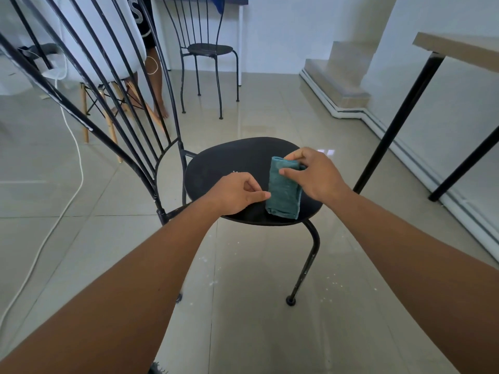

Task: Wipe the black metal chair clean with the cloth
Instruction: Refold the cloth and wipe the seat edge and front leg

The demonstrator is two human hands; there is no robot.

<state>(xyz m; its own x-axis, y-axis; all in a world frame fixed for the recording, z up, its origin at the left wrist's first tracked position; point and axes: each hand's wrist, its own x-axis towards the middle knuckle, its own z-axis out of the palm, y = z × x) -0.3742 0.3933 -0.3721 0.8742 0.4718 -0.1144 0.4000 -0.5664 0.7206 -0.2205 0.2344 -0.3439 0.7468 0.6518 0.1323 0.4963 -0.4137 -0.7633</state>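
A black metal chair [224, 160] stands before me, its round seat in the middle of the view and its slatted back rising at the left. A folded teal cloth [283, 190] lies on the right half of the seat. My right hand [316, 176] rests on the cloth's far end, with thumb and fingers pinching its edge. My left hand [237, 193] sits on the seat just left of the cloth, fingers curled, with the thumb tip touching the cloth's left edge.
A second black metal chair [208, 49] stands further back. A white chair with wooden legs [108, 66] and a person's bare legs [158, 85] are behind the slats. A table with black legs [399, 117] is at the right, a step [334, 85] beyond it. A white cable [73, 147] runs over the floor.
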